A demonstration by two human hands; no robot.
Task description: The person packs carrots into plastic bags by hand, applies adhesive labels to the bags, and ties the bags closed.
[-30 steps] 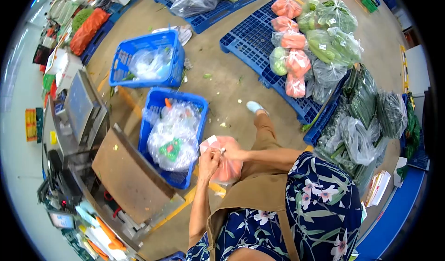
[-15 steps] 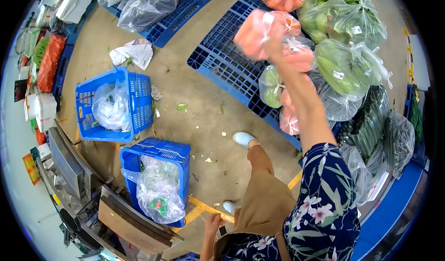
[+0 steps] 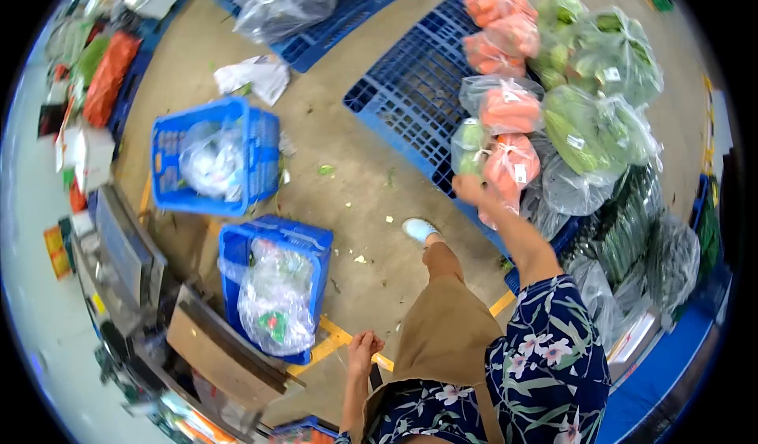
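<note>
My right hand (image 3: 471,190) is over the edge of the blue pallet (image 3: 407,81), beside a bag of carrots (image 3: 512,164) and a bag with a pale green vegetable (image 3: 469,146). Its fingers are blurred, so their shape is unclear. Low in the view, my left hand (image 3: 365,348) has its fingers curled together; anything inside is too small to make out. More bagged carrots (image 3: 515,35) lie at the upper end of the row. Large bags of green vegetables (image 3: 586,128) are stacked to their right.
Two blue crates (image 3: 260,156) (image 3: 317,243) holding clear plastic bags stand on the floor at the left. Near them is a metal bench with a brown board (image 3: 217,349). Dark green bagged vegetables (image 3: 632,215) lie at the right, and grey bags (image 3: 288,10) at the top.
My right hand carried a carrot bag from beside my left hand to the pallet, let it go on the upper carrot bags, and came back lower. My left hand moved down, away from the bag.
</note>
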